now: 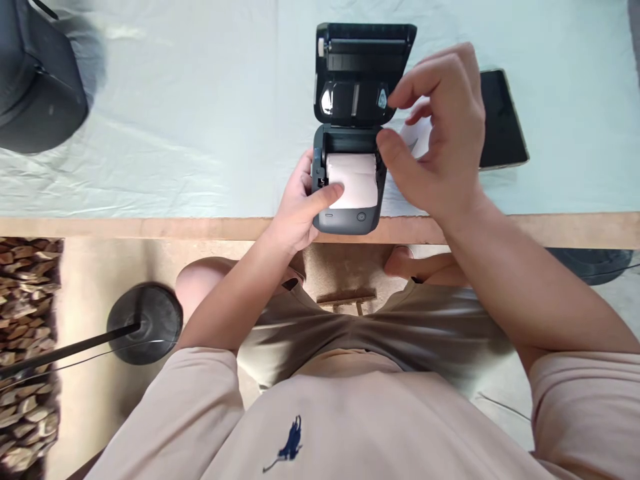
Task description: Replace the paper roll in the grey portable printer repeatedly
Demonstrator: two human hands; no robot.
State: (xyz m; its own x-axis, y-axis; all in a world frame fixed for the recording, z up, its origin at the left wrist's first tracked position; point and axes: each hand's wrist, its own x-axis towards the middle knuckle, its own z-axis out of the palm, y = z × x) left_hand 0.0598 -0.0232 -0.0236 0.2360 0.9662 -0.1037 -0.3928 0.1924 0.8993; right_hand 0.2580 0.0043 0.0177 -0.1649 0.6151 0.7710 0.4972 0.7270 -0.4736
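Note:
A small black label printer (345, 222) is tilted up over the table's front edge, its lid (363, 73) swung open away from me. White paper, apparently a roll (354, 181), sits in its compartment. My left hand (300, 210) grips the printer's left side, with the thumb resting on the paper. On the right, my right hand (445, 127) has thumb and forefinger spread apart. Its forefinger is close to the lid's lower right corner and its thumb close to the printer body; I cannot tell whether they touch. A piece of white paper (419, 135) shows partly behind that hand.
A pale green cloth (200, 120) covers the table, which has a wooden front edge (150, 227). Beyond my right hand lies a dark-screened tablet or phone (500, 120). A dark grey bag or case (40, 87) stands at far left. Below are a round black stand base (145, 323) and stacked firewood (25, 347).

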